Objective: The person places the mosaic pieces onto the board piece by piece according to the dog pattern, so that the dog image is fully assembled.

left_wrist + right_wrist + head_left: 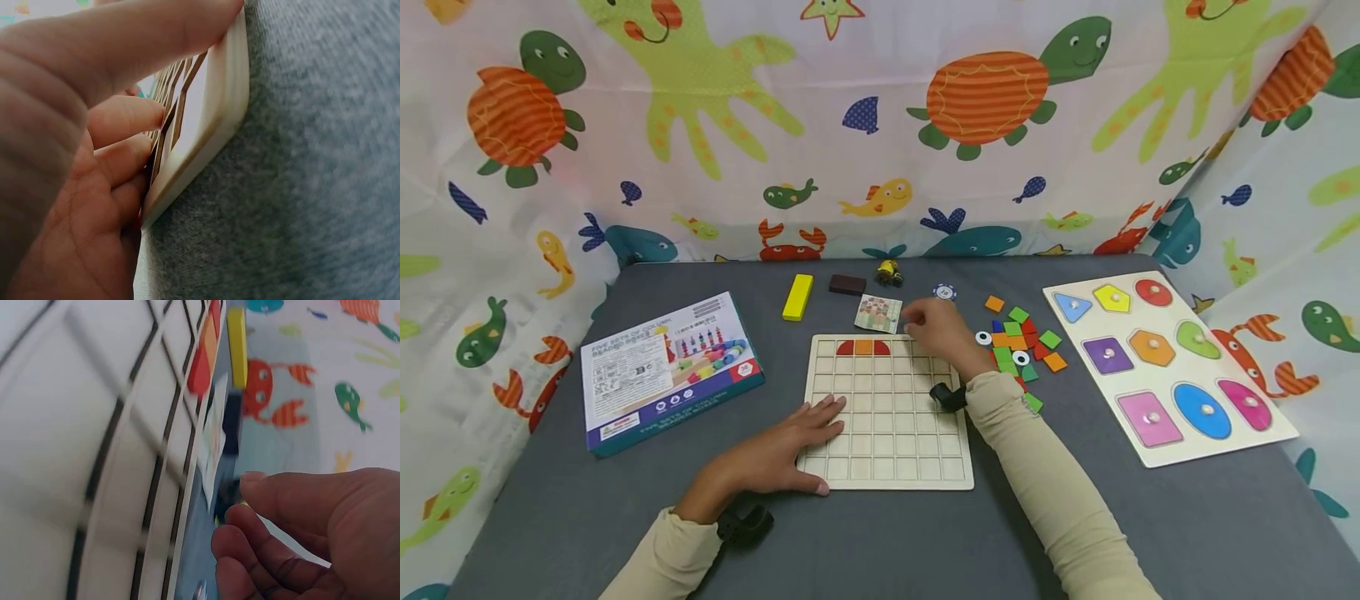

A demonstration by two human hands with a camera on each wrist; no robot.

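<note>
A pale wooden grid board (883, 423) lies on the grey table. Two red pieces with an orange square (864, 347) between them sit in its far row, left of the middle. My left hand (786, 450) rests spread on the board's near left part, its thumb (144, 44) along the edge. Over the far right corner is my right hand (947, 333), beside a small picture card (877, 313). In the right wrist view its fingers (231, 547) are loosely bent, with a gap between them and the card; nothing shows in their grip.
Loose coloured squares (1015, 342) lie right of the board, some under the right forearm. Further right is a shape puzzle (1105, 367); at left, a box (670, 367). A yellow block (797, 297), a dark brown block (847, 285), a small figure (889, 273) and a chip (944, 292) stand behind.
</note>
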